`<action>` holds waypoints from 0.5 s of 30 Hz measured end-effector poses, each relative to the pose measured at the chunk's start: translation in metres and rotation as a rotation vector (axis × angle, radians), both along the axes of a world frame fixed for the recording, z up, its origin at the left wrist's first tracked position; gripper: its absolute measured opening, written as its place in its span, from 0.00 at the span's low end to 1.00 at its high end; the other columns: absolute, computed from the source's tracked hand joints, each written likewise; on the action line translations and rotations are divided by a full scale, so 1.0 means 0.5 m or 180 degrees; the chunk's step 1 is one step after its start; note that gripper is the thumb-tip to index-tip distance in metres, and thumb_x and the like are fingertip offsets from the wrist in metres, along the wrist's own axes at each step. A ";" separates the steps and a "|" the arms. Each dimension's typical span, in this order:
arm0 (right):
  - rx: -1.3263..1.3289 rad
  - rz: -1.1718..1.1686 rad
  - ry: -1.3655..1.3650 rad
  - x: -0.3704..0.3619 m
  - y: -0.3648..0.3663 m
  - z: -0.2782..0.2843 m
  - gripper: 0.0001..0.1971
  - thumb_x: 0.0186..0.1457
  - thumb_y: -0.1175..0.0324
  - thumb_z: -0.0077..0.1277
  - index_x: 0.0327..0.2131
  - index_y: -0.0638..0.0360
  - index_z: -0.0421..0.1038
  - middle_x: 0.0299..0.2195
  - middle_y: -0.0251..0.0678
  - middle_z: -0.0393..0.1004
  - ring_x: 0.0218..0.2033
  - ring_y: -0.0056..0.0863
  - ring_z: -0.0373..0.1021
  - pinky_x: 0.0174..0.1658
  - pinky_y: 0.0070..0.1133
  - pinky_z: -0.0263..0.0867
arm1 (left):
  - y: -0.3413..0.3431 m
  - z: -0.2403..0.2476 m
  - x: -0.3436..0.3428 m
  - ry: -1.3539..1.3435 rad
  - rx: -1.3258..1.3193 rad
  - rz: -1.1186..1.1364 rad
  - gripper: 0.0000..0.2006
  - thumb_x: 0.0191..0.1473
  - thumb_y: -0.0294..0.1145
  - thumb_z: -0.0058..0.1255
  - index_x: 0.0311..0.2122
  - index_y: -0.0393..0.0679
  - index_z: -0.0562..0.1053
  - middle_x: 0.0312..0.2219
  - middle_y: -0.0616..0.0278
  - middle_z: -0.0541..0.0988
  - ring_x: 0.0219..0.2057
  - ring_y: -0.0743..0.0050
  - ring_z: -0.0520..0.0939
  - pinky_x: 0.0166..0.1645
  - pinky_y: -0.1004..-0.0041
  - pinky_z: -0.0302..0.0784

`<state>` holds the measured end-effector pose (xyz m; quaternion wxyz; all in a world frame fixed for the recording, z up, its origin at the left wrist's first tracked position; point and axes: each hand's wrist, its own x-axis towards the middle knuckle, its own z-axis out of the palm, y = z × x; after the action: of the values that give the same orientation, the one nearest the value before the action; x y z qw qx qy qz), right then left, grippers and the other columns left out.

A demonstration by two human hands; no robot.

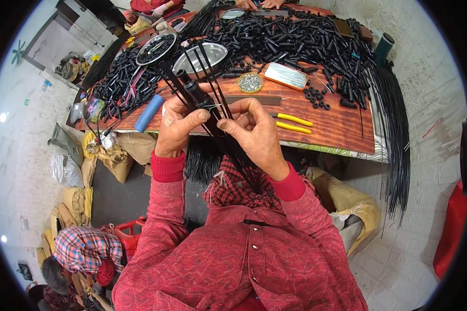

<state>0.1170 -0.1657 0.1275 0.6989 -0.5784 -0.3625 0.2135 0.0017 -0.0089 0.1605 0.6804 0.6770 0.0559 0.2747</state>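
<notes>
In front of my chest, a black umbrella frame [194, 93] stands tilted, its thin ribs spreading up and down from a dark hub. My left hand [177, 124] is closed round the hub and ribs, thumb across the front. A fine silvery wire [213, 105] crosses the ribs just below the hub. On the other side, my right hand [257, 132] is bent into a pinch, thumb and forefinger at a rib beside the wire. Its other fingers curl inward, and the exact pinch point is partly hidden.
On the wooden table [342, 132] lie yellow-handled pliers [294, 123], a dish of small metal pieces [250, 82], an orange-rimmed tray [286, 76], a blue roll [149, 113] and piled black tubes [280, 41]. Black rods [397, 140] hang off the right edge. Other people work across and lower left.
</notes>
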 end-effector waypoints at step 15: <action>0.0638 0.0613 0.1093 0.019 0.028 -0.036 0.10 0.63 0.66 0.53 0.38 0.63 0.68 0.31 0.31 0.75 0.31 0.15 0.69 0.37 0.15 0.67 | 0.006 -0.043 0.022 -0.0531 -0.0207 -0.0184 0.39 0.49 0.29 0.65 0.65 0.36 0.59 0.39 0.55 0.81 0.42 0.68 0.82 0.50 0.68 0.78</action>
<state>0.1268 -0.1518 0.1093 0.7807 -0.4239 -0.3112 0.3375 0.0129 -0.0057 0.1389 0.7120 0.6307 -0.0117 0.3084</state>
